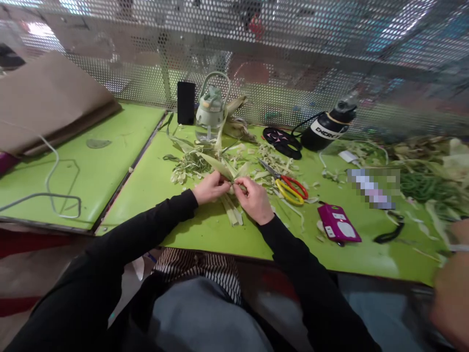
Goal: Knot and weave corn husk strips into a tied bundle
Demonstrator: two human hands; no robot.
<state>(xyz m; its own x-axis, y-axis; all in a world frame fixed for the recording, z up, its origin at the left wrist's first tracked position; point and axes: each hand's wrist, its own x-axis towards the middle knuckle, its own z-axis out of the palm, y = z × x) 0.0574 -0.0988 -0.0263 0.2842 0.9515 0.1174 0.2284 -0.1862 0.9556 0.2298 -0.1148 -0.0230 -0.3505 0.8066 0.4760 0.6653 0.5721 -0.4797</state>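
Note:
A bundle of pale green corn husk strips is pinched between my two hands over the green table. My left hand closes on it from the left, thumb and fingers together. From the right, my right hand grips the same bundle with thumb and forefinger, and the fingertips of both hands nearly meet. Wider husk leaves fan out above the fingers, and cut ends hang below. Scissors with one red and one yellow handle lie right of my right hand. Husk scraps are heaped just beyond my hands.
Behind stand a phone, a lidded bottle and perforated metal mesh. Rightward lie a black fan-like object, a dark bottle, a magenta device and husks. Another person's arm shows at far right.

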